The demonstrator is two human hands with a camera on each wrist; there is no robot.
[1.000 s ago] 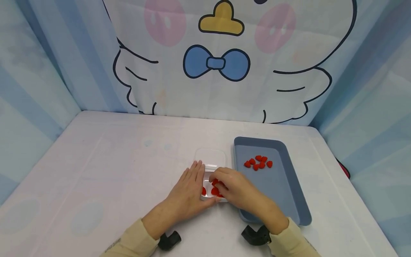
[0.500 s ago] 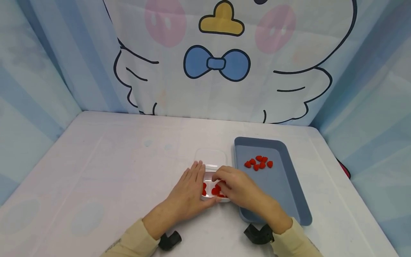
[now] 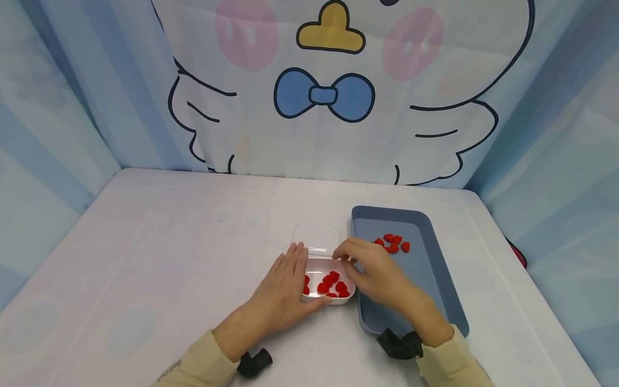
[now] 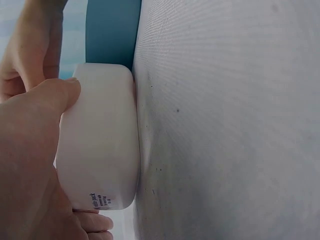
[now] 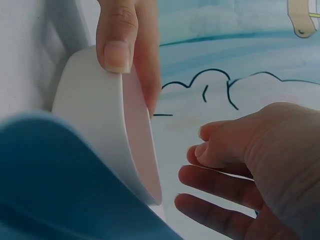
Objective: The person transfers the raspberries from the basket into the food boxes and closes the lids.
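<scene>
A white plastic box (image 3: 344, 301) stands on the table with several small, roughly heart-shaped red pieces (image 3: 333, 276) inside. My left hand (image 3: 282, 290) steadies it, fingers straight along the left side and thumb over the near rim. That thumb (image 4: 62, 92) also lies on the rim in the left wrist view. My right hand (image 3: 374, 271) hovers above the box's right edge and the tray's left side, fingers loosely bent with nothing visible between them. In the right wrist view the right hand (image 5: 225, 170) is apart from the box. Part of the box's inside is hidden by the left hand.
A blue-grey tray (image 3: 437, 269) lies right beside the box, with several more red pieces (image 3: 394, 248) toward its far end, some hidden by the right hand. A clear lid (image 3: 316, 236) extends behind the box. A printed curtain (image 3: 319, 145) hangs beyond the table.
My right hand has drawn out of the box, moving right and up toward the tray. More red pieces in the box's right part now show. My left hand has kept its place.
</scene>
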